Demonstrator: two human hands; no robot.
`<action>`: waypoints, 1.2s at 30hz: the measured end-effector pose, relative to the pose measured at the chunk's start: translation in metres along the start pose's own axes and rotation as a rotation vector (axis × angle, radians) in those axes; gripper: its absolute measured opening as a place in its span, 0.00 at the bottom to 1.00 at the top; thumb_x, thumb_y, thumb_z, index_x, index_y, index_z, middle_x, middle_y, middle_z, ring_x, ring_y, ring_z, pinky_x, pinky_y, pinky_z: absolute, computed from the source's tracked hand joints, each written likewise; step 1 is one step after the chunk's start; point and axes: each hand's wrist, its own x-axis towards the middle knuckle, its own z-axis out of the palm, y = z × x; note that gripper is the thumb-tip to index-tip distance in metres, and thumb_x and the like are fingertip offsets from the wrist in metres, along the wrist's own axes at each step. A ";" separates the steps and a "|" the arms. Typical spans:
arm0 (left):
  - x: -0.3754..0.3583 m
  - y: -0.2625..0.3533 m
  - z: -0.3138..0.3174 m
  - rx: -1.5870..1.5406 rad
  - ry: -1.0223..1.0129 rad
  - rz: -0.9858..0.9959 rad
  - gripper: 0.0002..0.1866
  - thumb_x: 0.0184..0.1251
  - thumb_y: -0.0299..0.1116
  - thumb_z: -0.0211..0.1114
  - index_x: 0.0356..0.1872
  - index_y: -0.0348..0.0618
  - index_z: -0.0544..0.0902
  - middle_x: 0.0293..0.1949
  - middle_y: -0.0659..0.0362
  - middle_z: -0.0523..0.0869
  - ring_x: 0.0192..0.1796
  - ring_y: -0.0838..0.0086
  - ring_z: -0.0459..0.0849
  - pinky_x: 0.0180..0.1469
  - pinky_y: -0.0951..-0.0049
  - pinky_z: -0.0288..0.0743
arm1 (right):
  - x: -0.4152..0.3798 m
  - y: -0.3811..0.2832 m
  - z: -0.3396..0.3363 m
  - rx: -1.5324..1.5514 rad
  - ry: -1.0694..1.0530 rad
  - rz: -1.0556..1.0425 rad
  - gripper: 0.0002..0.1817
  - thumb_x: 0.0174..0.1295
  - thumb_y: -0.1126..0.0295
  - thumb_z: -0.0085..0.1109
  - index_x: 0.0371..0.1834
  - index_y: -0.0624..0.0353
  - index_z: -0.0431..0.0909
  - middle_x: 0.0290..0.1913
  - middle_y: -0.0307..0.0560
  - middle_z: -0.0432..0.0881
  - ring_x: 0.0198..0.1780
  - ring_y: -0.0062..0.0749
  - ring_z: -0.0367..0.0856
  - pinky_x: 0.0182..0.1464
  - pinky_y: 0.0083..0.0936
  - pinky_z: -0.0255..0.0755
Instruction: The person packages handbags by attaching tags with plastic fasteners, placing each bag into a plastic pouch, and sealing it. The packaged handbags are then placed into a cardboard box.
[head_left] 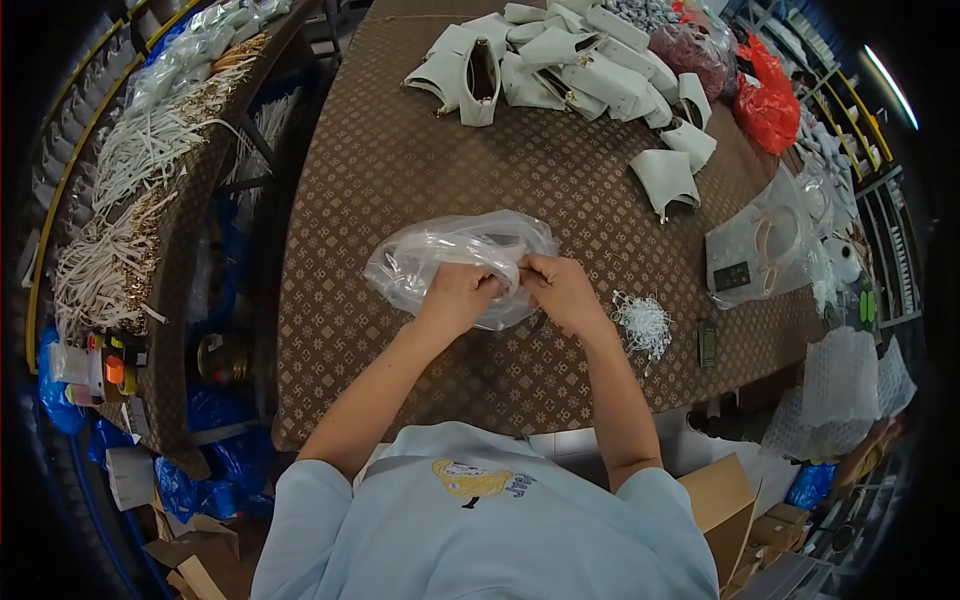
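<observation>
- Brown patterned table [350, 190] right before us!
- Left forearm [380, 390] and right forearm [617, 400] reach over it, angling inward.
- Clear plastic bag [408, 265] lies on it, just ahead.
- Left hand [455, 298], curled, grips the plastic, fingertips partly hidden.
- Right hand [565, 292], bent close beside, pinches the bag between thumb and fingers.

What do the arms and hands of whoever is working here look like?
They are a person's own: the left hand and right hand show no gloves, and there is no watch on either wrist. The light blue top has short sleeves, and a yellow print with small lettering on its front.
</observation>
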 end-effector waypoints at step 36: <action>-0.078 0.056 0.007 -0.645 -0.282 -0.443 0.09 0.65 0.33 0.61 0.40 0.38 0.81 0.34 0.60 0.83 0.32 0.76 0.83 0.32 0.77 0.77 | -0.016 -0.040 0.000 0.063 -0.011 -0.245 0.04 0.57 0.75 0.61 0.32 0.64 0.77 0.24 0.35 0.77 0.26 0.12 0.68 0.28 0.14 0.65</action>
